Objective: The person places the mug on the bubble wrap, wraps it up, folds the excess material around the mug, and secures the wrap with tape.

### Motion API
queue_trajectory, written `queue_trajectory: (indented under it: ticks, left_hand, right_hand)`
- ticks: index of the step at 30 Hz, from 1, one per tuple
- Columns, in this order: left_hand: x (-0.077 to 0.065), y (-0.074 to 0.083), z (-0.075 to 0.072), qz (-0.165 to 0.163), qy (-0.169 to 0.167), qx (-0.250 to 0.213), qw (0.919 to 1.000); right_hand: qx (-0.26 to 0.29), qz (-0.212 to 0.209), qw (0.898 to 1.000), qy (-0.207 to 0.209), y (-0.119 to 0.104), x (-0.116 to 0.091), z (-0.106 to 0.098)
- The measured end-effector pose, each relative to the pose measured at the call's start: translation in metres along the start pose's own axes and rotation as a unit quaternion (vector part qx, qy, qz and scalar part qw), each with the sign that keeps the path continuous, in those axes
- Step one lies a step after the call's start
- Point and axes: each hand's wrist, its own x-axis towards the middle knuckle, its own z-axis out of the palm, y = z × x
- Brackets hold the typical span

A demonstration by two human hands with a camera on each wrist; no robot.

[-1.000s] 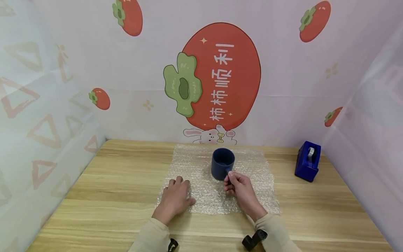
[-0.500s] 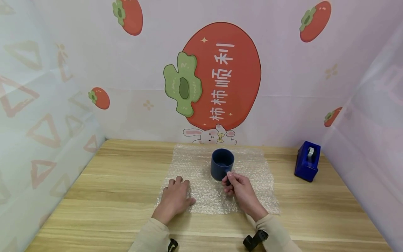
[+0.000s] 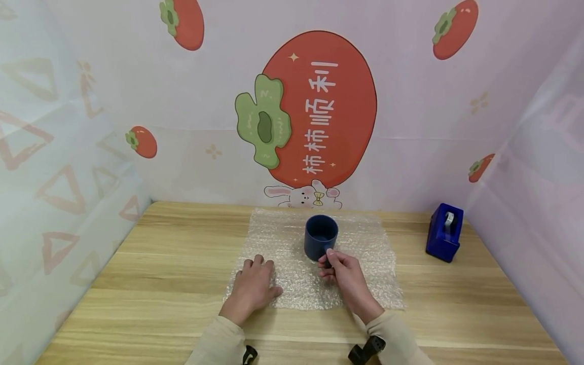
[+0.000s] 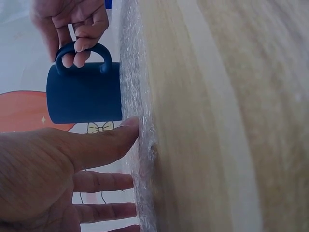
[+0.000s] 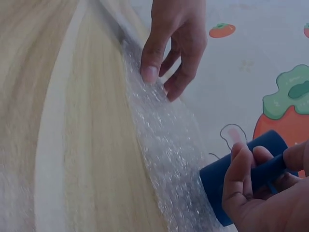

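A dark blue mug (image 3: pixel 316 243) stands upright on a sheet of clear bubble wrap (image 3: pixel 292 289), its handle turned toward the near right. My right hand (image 3: pixel 350 281) grips that handle; in the left wrist view the fingers pass through the handle loop (image 4: pixel 107 60). On the left part of the bubble wrap rests my left hand (image 3: pixel 253 286), fingers spread and fingertips touching the sheet. Its thumb and fingers show relaxed in the left wrist view, with nothing held. The mug's base meets the wrap in the right wrist view.
A blue tape dispenser (image 3: pixel 443 238) sits at the back right of the wooden table (image 3: pixel 159 263). Printed cloth walls (image 3: pixel 196 172) with persimmon pictures rise behind and at both sides. A wrist camera (image 3: pixel 366 350) is strapped on the right sleeve.
The mug and my right hand have shifted very slightly left in the head view, which itself has drifted a little. My left hand stays in place on the wrap.
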Motion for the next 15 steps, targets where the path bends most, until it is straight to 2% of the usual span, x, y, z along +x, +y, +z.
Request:
queue_trajectory:
  ticks: [15]
  left_hand:
    - [0.0, 0.001, 0.0, -0.001, -0.004, -0.001, 1.0]
  right_hand:
    - [0.011, 0.003, 1.0, 0.006, 0.004, -0.002, 0.014]
